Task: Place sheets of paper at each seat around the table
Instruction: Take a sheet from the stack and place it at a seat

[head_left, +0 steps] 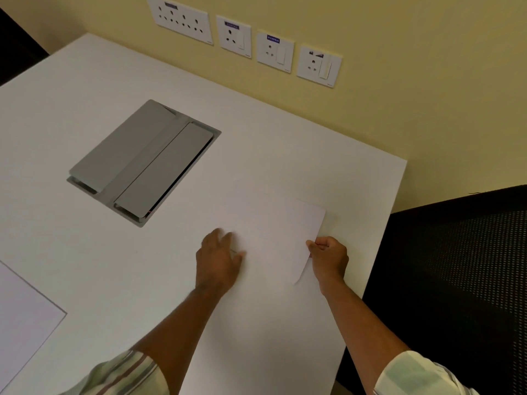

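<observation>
Sheet of paper lies between my hands, near the table edge by the black chair. My right hand pinches its raised right edge; my left hand is spread flat on its left side. Advice: lower the edge, square it to the table edge, then let go.

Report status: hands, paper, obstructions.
Left hand flat on sheet. Right hand pinching its raised edge. Second sheet already down. Nothing blocking.
</observation>
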`<state>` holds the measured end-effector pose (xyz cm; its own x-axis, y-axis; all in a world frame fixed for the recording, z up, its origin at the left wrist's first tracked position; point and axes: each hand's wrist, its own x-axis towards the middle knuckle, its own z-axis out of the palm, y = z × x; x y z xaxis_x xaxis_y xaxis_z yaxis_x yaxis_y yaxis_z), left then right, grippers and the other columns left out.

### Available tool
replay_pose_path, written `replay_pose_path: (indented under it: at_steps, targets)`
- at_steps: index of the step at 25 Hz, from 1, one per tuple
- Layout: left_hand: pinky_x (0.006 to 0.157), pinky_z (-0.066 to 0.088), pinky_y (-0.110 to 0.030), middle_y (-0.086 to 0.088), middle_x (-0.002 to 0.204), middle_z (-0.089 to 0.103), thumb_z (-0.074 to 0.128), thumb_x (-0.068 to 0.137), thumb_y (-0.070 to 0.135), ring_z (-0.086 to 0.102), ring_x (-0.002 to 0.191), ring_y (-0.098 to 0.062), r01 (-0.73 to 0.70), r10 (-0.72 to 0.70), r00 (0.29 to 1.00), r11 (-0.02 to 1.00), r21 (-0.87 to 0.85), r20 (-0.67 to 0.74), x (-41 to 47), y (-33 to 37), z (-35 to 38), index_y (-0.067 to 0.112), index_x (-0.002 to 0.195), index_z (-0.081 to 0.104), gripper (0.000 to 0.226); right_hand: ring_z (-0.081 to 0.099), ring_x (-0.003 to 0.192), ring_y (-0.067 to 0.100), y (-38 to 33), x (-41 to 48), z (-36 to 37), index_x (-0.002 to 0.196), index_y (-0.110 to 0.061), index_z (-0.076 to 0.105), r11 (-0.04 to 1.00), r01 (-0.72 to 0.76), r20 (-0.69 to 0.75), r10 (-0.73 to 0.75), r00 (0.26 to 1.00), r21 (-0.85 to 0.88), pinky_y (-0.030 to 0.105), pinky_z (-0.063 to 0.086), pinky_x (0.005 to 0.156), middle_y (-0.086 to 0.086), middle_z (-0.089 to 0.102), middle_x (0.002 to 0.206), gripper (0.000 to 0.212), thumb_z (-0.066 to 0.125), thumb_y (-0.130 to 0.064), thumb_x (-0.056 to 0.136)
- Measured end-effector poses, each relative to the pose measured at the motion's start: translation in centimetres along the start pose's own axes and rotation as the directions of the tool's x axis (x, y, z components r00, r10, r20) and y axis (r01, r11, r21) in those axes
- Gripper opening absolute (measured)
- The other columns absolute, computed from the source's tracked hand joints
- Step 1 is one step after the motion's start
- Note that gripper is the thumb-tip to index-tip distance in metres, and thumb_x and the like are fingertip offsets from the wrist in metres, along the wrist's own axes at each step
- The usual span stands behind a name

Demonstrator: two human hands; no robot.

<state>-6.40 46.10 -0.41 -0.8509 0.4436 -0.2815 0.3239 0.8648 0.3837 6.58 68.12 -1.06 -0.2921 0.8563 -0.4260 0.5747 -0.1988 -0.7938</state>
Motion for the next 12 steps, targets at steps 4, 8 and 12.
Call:
replay_pose_path:
  at_steps: [4,8,12]
  targets:
    - [0.124,0.025,-0.051,-0.016,0.172,0.018,0.049,0.102,0.059,0.017,0.158,-0.037,-0.083,0.064,0.992,0.982,0.171,0.113,-0.1,0.0,1.5,0.022,0.158,0.033,0.070,0.066,0.094,0.020,0.3,-1.3,-0.5,0.113,-0.010,0.066,0.975,0.190,-0.073,-0.199,0.977,-0.115,0.020,0.052,0.072,0.005,0.066,0.114,0.028,0.080,-0.018,0.091]
    - [0.126,0.025,-0.051,-0.017,0.174,0.011,0.047,0.103,0.059,0.012,0.160,-0.037,-0.103,0.071,0.987,0.969,0.225,0.147,0.1,0.1,1.5,0.020,0.163,0.024,0.075,0.062,0.125,0.032,4.2,-2.7,0.4,0.124,-0.005,0.069,0.672,0.607,0.115,-0.626,0.772,-0.424,0.041,0.048,0.109,0.014,0.066,0.134,0.030,0.069,-0.018,0.098]
    - [0.126,0.023,-0.052,-0.017,0.175,0.006,0.043,0.104,0.061,0.009,0.161,-0.037,-0.120,0.079,0.983,0.960,0.252,0.167,0.1,0.3,1.2,0.019,0.165,0.019,0.078,0.045,0.146,0.036,6.9,-3.7,1.4,0.135,-0.005,0.063,0.380,0.721,0.406,-0.632,0.660,-0.580,0.044,0.029,0.122,0.016,0.056,0.151,0.041,0.059,-0.029,0.102]
